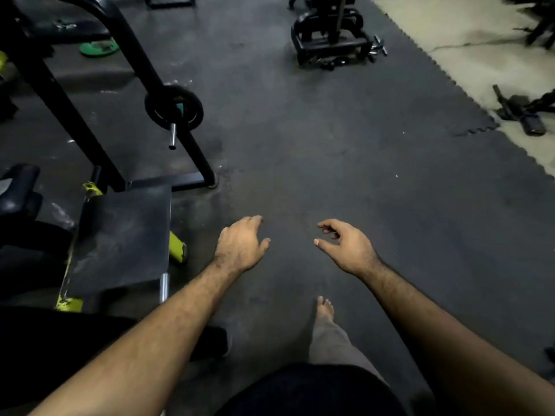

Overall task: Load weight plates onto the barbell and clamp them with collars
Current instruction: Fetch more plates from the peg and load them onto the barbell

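A small black weight plate (pixel 174 107) hangs on a steel peg (pixel 172 136) of the black rack at upper left. A green plate (pixel 99 48) lies flat on the floor behind the rack. Metal collars or clamps (pixel 378 47) lie beside a black machine base at the top. My left hand (pixel 241 244) and my right hand (pixel 345 243) are stretched out in front of me above bare rubber floor. Both hold nothing, with fingers loosely curled and apart. A chrome bar end (pixel 164 288) sticks out by the bench, left of my left forearm.
A black rack frame (pixel 126 55) and a bench with yellow-green feet (pixel 178 247) fill the left. A black machine base (pixel 329 40) stands at the top. Dark gear (pixel 522 112) lies on pale floor at right. My bare foot (pixel 325 309) is on the rubber mat.
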